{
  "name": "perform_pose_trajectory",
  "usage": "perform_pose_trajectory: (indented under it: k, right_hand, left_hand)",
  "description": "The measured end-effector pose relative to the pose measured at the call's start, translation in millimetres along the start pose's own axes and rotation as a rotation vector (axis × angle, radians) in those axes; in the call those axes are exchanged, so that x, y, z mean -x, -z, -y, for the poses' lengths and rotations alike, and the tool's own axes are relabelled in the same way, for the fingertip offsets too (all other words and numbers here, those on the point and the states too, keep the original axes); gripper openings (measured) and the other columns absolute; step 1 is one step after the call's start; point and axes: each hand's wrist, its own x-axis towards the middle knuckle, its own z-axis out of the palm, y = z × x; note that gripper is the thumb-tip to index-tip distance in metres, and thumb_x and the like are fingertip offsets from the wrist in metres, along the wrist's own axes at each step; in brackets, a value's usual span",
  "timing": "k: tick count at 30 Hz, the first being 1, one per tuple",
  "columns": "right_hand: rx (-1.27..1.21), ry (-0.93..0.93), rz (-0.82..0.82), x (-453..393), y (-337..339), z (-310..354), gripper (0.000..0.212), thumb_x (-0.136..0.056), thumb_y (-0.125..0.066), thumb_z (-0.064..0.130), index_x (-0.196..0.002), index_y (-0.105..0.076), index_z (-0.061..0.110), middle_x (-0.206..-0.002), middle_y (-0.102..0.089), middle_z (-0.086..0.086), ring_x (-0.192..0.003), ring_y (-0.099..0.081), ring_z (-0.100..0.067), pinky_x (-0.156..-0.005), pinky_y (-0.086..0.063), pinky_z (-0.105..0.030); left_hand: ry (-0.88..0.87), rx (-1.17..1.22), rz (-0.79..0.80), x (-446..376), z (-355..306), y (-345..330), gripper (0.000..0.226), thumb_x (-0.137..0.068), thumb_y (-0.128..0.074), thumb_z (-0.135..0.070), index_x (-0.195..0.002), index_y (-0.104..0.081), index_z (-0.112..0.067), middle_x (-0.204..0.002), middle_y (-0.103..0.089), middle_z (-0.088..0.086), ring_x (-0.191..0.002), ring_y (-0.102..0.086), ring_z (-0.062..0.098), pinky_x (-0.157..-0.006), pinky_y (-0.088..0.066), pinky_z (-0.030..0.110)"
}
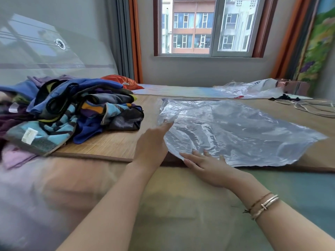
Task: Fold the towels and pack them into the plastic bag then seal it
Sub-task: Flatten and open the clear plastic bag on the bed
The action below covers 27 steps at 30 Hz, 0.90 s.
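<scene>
Hands working the plastic bag (244, 131) flat on the bamboo mat (112, 144), spreading it out so the mouth can take folded cloth later. Left hand (154, 144) reaching forward, fingers (167, 125) straight and together, tips touching the bag's near left edge, gripping nothing; likely pinning or smoothing that crumpled corner. Right hand (208, 167) lying palm down, fingers spread and straight, pressing on the bag's near corner, probably holding it from sliding. Bracelets (262, 205) showing on the right wrist. Towels (72, 113) sitting in a loose, unfolded heap on the mat's left side, well apart from the bag, blue and striped pieces tangled together; folding not yet begun, by the look of it. Second sheet of plastic (253, 87) lying farther back near the window (204, 26), beside cords (304, 105). Bag staying close to the near edge of the mat, within easy reach, mouth side hard to tell.
</scene>
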Motion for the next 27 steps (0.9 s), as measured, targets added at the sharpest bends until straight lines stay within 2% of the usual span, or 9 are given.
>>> perform_pose_trajectory:
  k: [4, 10, 12, 15, 17, 18, 20, 22, 27]
  right_hand:
    - [0.018, -0.036, -0.018, -3, 2, -5, 0.048, -0.096, -0.012, 0.064, -0.144, -0.016, 0.059, -0.162, -0.006, 0.007, -0.149, 0.006, -0.023, -0.110, 0.008, -0.063]
    - [0.040, -0.129, -0.064, -33, 5, -5, 0.048, -0.101, -0.015, 0.051, -0.149, -0.020, 0.044, -0.161, -0.013, 0.006, -0.149, -0.003, -0.026, -0.112, 0.005, -0.064]
    - [0.054, -0.155, -0.108, -40, 7, -5, 0.050, -0.102, -0.022, 0.047, -0.149, -0.025, 0.033, -0.158, -0.024, 0.001, -0.147, -0.017, -0.026, -0.113, -0.003, -0.060]
    - [0.135, -0.145, -0.176, -39, 14, 5, 0.045, -0.101, -0.030, 0.039, -0.141, -0.042, 0.022, -0.143, -0.048, -0.008, -0.132, -0.043, -0.027, -0.111, -0.025, -0.046]
    - [0.176, -0.153, -0.217, -34, 20, 18, 0.035, -0.101, -0.033, 0.032, -0.119, -0.058, 0.016, -0.128, -0.058, -0.011, -0.116, -0.053, -0.030, -0.096, -0.038, -0.038]
    - [0.187, -0.158, -0.248, -31, 22, 25, 0.030, -0.100, -0.034, 0.029, -0.096, -0.061, 0.015, -0.115, -0.062, -0.011, -0.102, -0.056, -0.030, -0.082, -0.041, -0.034]
    - [0.210, -0.155, -0.326, -22, 26, 42, 0.033, -0.099, -0.036, 0.027, -0.069, -0.046, 0.015, -0.090, -0.058, -0.009, -0.080, -0.052, -0.028, -0.067, -0.037, -0.030]
    - [0.234, -0.127, -0.416, -16, 27, 59, 0.031, -0.098, -0.039, 0.026, -0.071, -0.047, 0.013, -0.083, -0.054, -0.008, -0.074, -0.049, -0.027, -0.063, -0.035, -0.029]
    - [0.077, -0.025, -0.550, -20, 37, 109, 0.026, -0.093, -0.045, 0.030, -0.083, -0.062, 0.013, -0.085, -0.064, -0.004, -0.079, -0.059, -0.025, -0.065, -0.046, -0.030]
  left_hand:
    - [0.017, 0.329, 0.204, -5, 1, -1, 0.056, -0.093, -0.052, -0.006, -0.138, -0.047, -0.039, -0.157, -0.024, -0.009, -0.143, -0.023, 0.007, -0.112, -0.025, 0.021]
    - [0.059, 0.432, 0.303, 3, -6, 0, 0.043, -0.090, -0.048, 0.002, -0.107, -0.071, -0.031, -0.152, -0.034, -0.013, -0.141, -0.026, 0.003, -0.103, -0.017, 0.013]
    - [0.112, 0.445, 0.247, 3, -2, 3, 0.047, -0.086, -0.043, 0.006, -0.096, -0.074, -0.028, -0.145, -0.044, -0.012, -0.133, -0.039, 0.007, -0.095, -0.030, 0.014]
    - [0.184, 0.424, 0.148, 1, 9, 14, 0.045, -0.085, -0.042, 0.005, -0.090, -0.074, -0.025, -0.132, -0.056, -0.009, -0.105, -0.055, -0.001, -0.070, -0.035, -0.003]
    - [0.248, 0.407, 0.126, 3, 18, 20, 0.043, -0.085, -0.041, 0.004, -0.088, -0.073, -0.026, -0.122, -0.063, -0.004, -0.064, -0.056, -0.005, -0.050, -0.035, 0.004]
    - [0.284, 0.393, 0.113, 6, 23, 24, 0.043, -0.085, -0.041, 0.003, -0.086, -0.072, -0.027, -0.116, -0.066, -0.001, -0.052, -0.053, 0.002, -0.044, -0.034, 0.010]
    - [0.345, 0.366, 0.078, 10, 32, 34, 0.041, -0.084, -0.042, 0.001, -0.085, -0.072, -0.027, -0.097, -0.069, 0.003, -0.047, -0.048, 0.010, -0.042, -0.032, 0.016]
    - [0.392, 0.366, 0.030, 14, 41, 48, 0.038, -0.085, -0.043, 0.000, -0.088, -0.072, -0.024, -0.074, -0.064, 0.000, -0.040, -0.043, 0.006, -0.041, -0.031, 0.016]
    - [0.491, 0.401, -0.111, 23, 78, 87, 0.035, -0.084, -0.044, -0.001, -0.089, -0.072, -0.022, -0.064, -0.057, -0.008, -0.049, -0.043, 0.005, -0.053, -0.038, 0.024]
